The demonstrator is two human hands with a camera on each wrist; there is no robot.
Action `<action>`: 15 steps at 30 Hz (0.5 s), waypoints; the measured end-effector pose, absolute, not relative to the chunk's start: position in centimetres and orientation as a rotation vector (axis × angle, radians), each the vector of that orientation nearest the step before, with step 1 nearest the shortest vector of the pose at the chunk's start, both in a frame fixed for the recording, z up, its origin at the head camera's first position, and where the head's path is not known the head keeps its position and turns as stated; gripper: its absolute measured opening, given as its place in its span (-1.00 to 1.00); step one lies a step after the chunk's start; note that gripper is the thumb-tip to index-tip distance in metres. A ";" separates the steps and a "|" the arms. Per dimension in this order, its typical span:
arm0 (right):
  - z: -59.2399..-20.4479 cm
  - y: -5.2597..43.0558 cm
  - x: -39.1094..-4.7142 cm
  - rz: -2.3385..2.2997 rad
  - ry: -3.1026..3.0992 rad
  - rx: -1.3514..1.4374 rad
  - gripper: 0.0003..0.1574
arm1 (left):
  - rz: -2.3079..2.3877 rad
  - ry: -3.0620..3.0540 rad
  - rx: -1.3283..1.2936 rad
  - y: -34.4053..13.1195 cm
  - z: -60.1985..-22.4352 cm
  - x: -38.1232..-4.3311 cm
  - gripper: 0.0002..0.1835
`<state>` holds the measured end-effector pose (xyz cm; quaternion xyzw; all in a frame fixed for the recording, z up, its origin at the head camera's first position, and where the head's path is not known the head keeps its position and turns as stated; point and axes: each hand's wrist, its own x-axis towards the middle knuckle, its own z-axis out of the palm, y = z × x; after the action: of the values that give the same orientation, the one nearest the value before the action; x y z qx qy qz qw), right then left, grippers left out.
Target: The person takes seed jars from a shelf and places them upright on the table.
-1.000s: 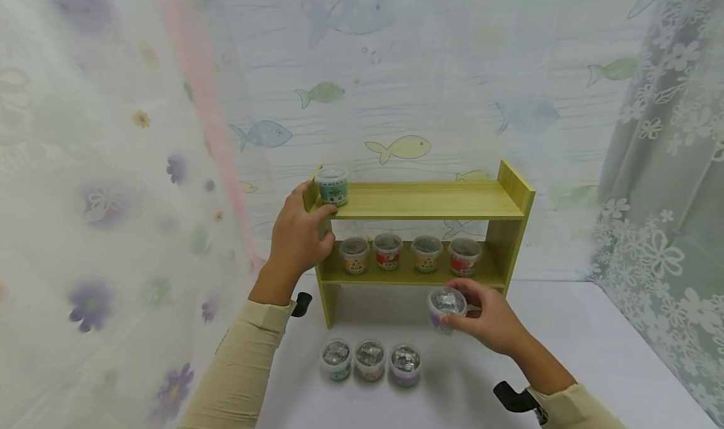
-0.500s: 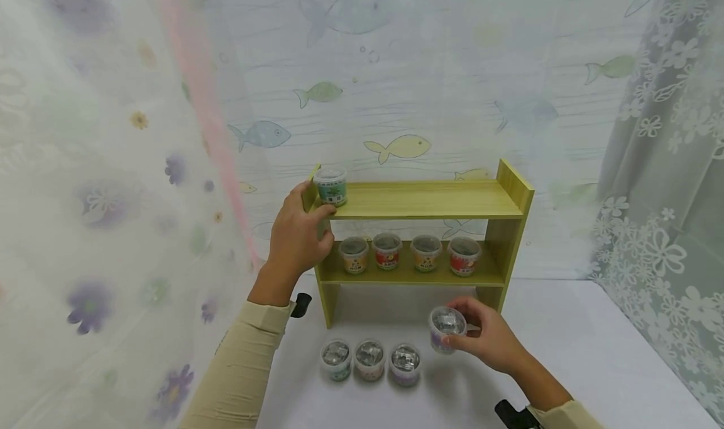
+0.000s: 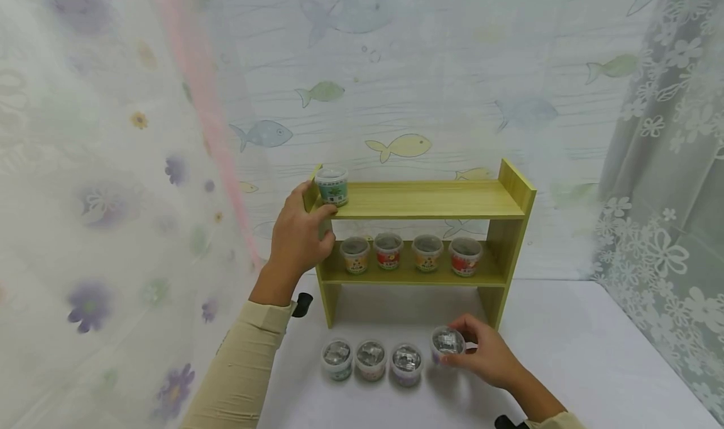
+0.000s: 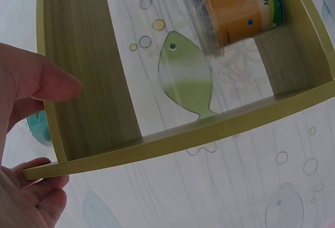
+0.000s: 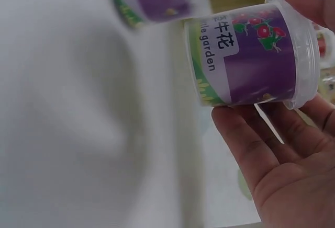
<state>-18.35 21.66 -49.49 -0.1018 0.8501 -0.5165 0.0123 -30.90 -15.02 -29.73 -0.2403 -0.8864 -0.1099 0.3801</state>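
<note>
My right hand (image 3: pixel 488 357) grips a clear plastic cup with a purple label (image 3: pixel 447 344), thumb on one side and fingers on the other. In the right wrist view its label (image 5: pixel 259 55) shows red flowers and "garden". The cup is low over the table, right of a row of similar cups; whether its base touches is hidden. My left hand (image 3: pixel 301 234) holds the upper left corner of a yellow-green wooden shelf (image 3: pixel 424 200), thumb at the top board's front edge, fingers round the side panel. A teal-labelled cup (image 3: pixel 332 187) stands on the top board beside that hand.
On the white table (image 3: pixel 565 341), a teal-labelled cup (image 3: pixel 336 360), a pale cup (image 3: pixel 371 360) and another purple cup (image 3: pixel 406 365) stand in front of the shelf. Several orange- and red-labelled cups (image 3: pixel 427 253) line the middle board. A fish-printed curtain (image 3: pixel 396 71) hangs behind.
My right hand has lowered the purple-labelled cup towards the table, bringing it level with the front row's right end. My left hand has kept its place on the shelf corner.
</note>
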 end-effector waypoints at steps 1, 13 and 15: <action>-49.8 21.6 -18.3 -1.597 2.655 -0.307 -0.33 | -0.282 -2.264 -0.613 -15.0 -29.7 -30.9 -0.62; -52.0 21.4 -18.1 -1.576 2.673 -0.275 -0.32 | -0.276 -2.233 -0.629 -15.0 -29.9 -31.1 -0.63; -52.3 21.4 -18.1 -1.575 2.669 -0.283 -0.32 | -0.277 -2.231 -0.627 -15.0 -29.9 -31.1 -0.63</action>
<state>-18.07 21.35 -52.33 -0.0908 0.8576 -0.5061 0.0146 -31.08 -15.04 -29.90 -0.2469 -0.8791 -0.1091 0.3929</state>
